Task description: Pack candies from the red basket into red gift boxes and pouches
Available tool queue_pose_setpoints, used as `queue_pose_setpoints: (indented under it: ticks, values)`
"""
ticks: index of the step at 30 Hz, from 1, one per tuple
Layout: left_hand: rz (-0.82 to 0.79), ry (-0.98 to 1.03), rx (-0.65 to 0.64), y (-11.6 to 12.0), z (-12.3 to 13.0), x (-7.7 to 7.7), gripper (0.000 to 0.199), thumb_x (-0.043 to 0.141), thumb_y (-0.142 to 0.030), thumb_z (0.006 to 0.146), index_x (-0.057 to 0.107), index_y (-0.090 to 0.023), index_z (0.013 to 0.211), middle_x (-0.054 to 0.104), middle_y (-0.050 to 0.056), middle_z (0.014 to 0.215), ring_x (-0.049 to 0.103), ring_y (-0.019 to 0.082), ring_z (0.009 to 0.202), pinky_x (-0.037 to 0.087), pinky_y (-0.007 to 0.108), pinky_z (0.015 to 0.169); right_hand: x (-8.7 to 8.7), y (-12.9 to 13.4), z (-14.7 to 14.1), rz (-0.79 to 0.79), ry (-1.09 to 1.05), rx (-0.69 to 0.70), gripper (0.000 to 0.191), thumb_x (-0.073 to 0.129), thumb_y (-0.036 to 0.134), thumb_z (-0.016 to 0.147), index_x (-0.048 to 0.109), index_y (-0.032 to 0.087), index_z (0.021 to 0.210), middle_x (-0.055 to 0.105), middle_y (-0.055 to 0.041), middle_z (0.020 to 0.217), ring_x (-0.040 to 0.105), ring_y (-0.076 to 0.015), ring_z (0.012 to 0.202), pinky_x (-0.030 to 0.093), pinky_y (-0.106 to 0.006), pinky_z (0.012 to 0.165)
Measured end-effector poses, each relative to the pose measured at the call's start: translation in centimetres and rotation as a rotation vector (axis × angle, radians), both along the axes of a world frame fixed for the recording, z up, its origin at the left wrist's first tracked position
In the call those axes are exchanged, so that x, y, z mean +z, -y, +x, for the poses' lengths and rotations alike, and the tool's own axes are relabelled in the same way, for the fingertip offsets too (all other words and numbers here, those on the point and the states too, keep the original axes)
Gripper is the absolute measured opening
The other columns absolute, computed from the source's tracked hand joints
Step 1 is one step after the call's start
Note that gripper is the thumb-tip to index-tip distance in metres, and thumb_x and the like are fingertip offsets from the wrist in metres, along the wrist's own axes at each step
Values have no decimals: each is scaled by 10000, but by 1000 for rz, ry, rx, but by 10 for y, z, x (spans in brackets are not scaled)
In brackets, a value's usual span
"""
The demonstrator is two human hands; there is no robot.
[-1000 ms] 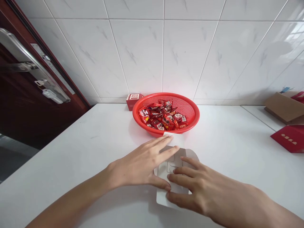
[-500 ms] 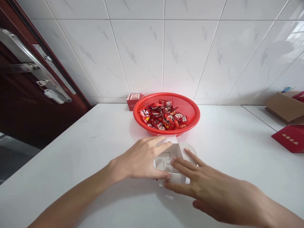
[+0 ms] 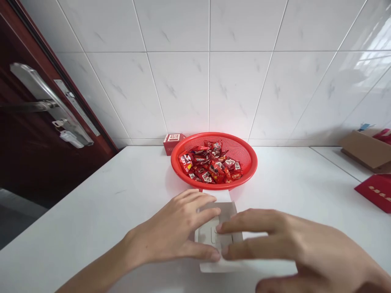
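Note:
A small open paper box (image 3: 224,209), white inside with flaps spread, lies on the table just in front of the red basket (image 3: 253,162). My left hand (image 3: 183,228) rests over its left side, fingers apart, thumb near the front edge. From the right, my right hand (image 3: 284,240) reaches over the box with spread fingers, its fingertips at the box's interior and right side. Part of the box is hidden by both hands. The basket holds several red-wrapped candies (image 3: 216,171).
A small red box (image 3: 171,144) stands behind the basket's left side. At the right are a cardboard box (image 3: 363,148) and a red box (image 3: 375,192). A tiled wall (image 3: 232,89) rises behind the table (image 3: 134,195); a dark red door (image 3: 24,134) is at the left.
The view has tilted up, so things sit lower in the picture. My right hand has shifted and turned, its fingers now pointing more to the left over the box.

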State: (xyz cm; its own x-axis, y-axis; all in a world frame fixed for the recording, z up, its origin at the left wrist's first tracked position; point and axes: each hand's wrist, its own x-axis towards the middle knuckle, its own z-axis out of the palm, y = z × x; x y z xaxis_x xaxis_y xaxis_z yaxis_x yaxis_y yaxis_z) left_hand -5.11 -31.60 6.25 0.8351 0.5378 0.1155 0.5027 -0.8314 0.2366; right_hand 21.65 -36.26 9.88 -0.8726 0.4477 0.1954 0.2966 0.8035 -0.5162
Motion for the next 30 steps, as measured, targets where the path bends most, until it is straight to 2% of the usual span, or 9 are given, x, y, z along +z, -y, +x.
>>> queue_pose_setpoints:
  ticks: [2,5,8,12,17,21,23,26,30]
  values:
    - [-36,73,-16,-6,-4,5,559,682,-642,882,699,-248,1278,686,103,1346,652,317,1202,513,465,1051,-1,-21,4,-45,-175,-55,350,640,222,955,681,192,1301,697,-137,1330,682,-206,1210,557,-304,1012]
    - [-122,231,8,-27,-12,14,402,591,-538,986,748,-225,1183,750,82,1222,704,250,1093,562,355,951,-11,-68,7,-39,-374,-330,204,640,223,942,740,212,1119,772,-90,1152,717,-228,1116,582,-364,973]
    - [-145,371,168,-64,-18,21,338,573,-470,990,778,-210,1061,781,66,1118,719,229,1026,564,338,936,-27,-120,7,-112,-443,-565,167,643,281,908,755,191,994,788,-77,1042,752,-217,883,614,-360,835]
    - [-226,278,318,-123,-13,24,361,616,-473,914,773,-198,1089,783,55,1142,714,246,1043,562,334,924,-50,-165,2,-147,-437,-800,142,633,222,835,747,178,906,786,-69,980,737,-212,853,594,-344,793]
    - [-287,4,288,-184,17,19,348,562,-323,920,751,-189,1180,748,45,1260,696,222,1109,526,277,933,-63,-171,1,-164,-450,-946,203,601,224,820,738,185,965,775,-76,1062,729,-205,832,566,-309,700]
    - [-193,-151,215,-215,50,13,331,516,-249,929,756,-226,1157,751,16,1249,684,187,1108,485,233,927,-65,-168,2,-192,-394,-963,221,595,236,828,733,195,996,766,-51,878,692,-186,696,524,-282,588]
    - [-181,-203,199,-223,66,9,308,525,-257,926,758,-246,1127,759,5,1214,685,181,1079,480,225,892,-65,-168,2,-203,-377,-955,230,595,248,834,728,200,1015,754,-41,836,681,-181,676,507,-271,555]
    - [-217,-273,196,-227,84,1,257,626,-342,879,761,-251,1077,765,15,1161,688,209,1043,483,236,823,-66,-170,2,-168,-396,-951,207,598,254,834,726,209,991,768,-40,943,676,-165,687,521,-274,588]
    - [-334,-329,230,-222,89,-6,306,714,-401,813,758,-222,1057,768,38,1093,695,230,961,482,259,764,-67,-172,3,-172,-408,-950,190,604,251,839,721,207,982,768,-48,1055,689,-163,739,532,-278,631]
